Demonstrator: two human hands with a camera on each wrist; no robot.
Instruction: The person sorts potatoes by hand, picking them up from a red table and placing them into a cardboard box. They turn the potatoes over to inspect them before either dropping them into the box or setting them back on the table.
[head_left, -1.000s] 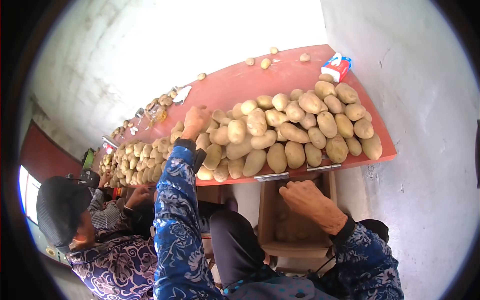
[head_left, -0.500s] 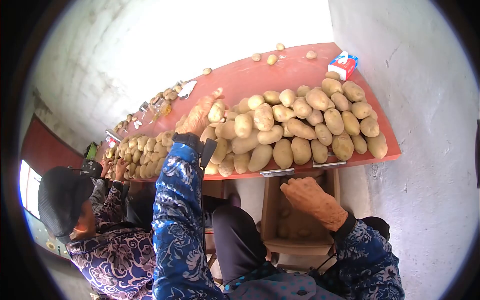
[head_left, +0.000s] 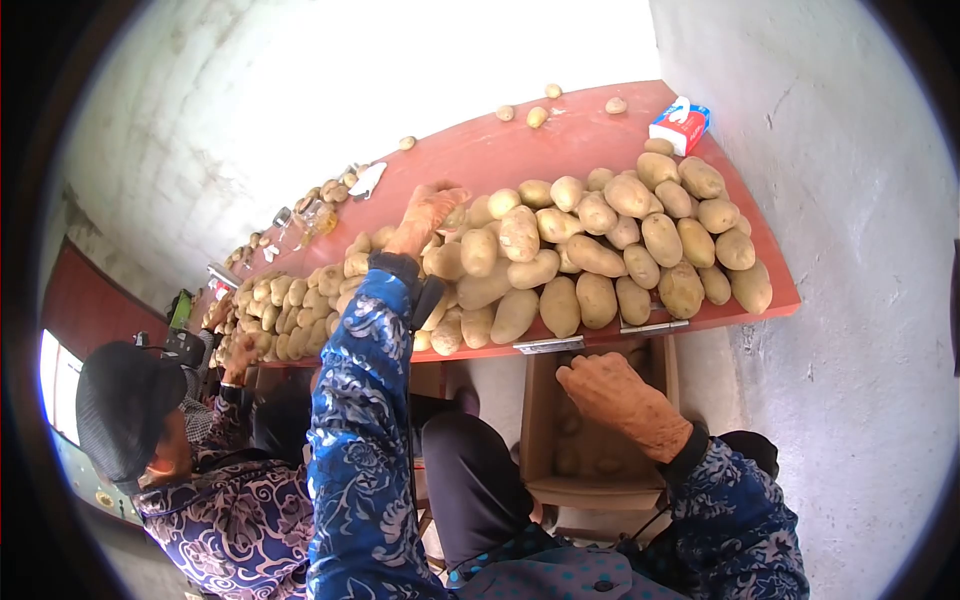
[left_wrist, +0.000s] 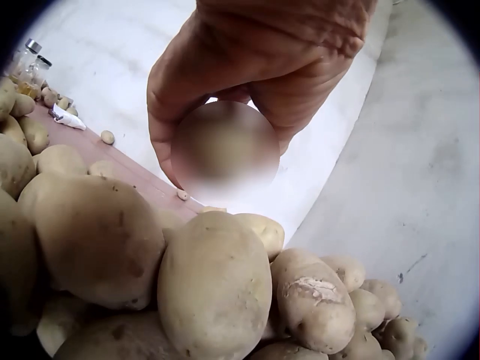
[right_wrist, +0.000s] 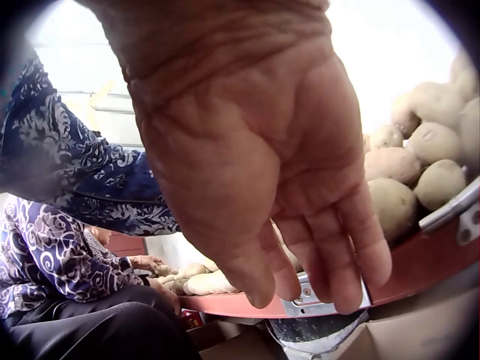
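Note:
Many tan potatoes [head_left: 560, 306] lie heaped along the front of the red table [head_left: 470, 140]. My left hand [head_left: 428, 212] is over the back of the heap; in the left wrist view that hand [left_wrist: 262, 60] curls its fingers round a potato [left_wrist: 225, 146], blurred by nearness, above other potatoes [left_wrist: 214, 289]. My right hand [head_left: 625, 400] hangs in front of the table edge, over the open box. In the right wrist view this hand [right_wrist: 255, 157] shows its palm, the fingers loosely bent and holding nothing.
A brown box [head_left: 597, 490] with a few potatoes stands below the table edge. A tissue pack [head_left: 681, 126] sits at the back right, and loose potatoes [head_left: 537, 117] lie behind the heap. At left, a person in a cap [head_left: 125, 410] reaches to the heap.
My left hand moved back and right over the heap; half a second ago it held up a potato, palm showing, and it has since turned over. The right hand has barely moved.

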